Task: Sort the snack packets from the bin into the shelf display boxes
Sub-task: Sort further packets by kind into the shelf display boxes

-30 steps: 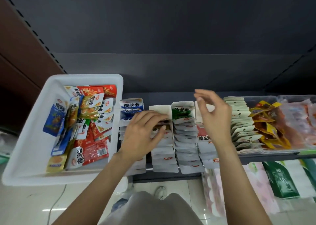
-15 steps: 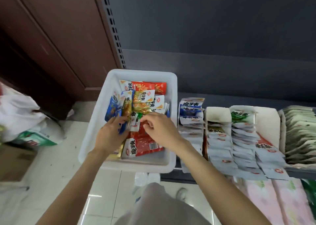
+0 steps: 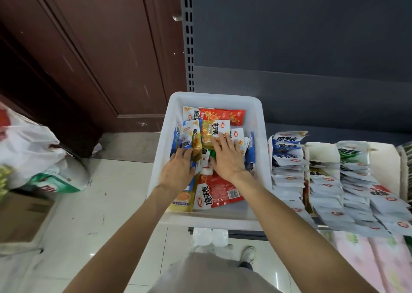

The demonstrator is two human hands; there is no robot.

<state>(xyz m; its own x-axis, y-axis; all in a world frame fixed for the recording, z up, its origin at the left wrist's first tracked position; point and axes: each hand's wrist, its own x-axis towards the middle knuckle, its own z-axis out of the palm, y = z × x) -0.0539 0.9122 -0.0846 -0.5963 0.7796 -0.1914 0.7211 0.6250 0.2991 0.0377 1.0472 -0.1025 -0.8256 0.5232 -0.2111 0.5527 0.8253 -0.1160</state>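
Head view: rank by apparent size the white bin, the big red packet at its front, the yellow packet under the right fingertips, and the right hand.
1. white bin
2. red packet
3. right hand and yellow packet: look alike; the packet is partly covered, so no ranking.

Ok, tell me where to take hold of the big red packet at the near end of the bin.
Pinch the red packet by its near right edge, coming from above on the right. It lies flat and bare there; its far end is under the right hand.
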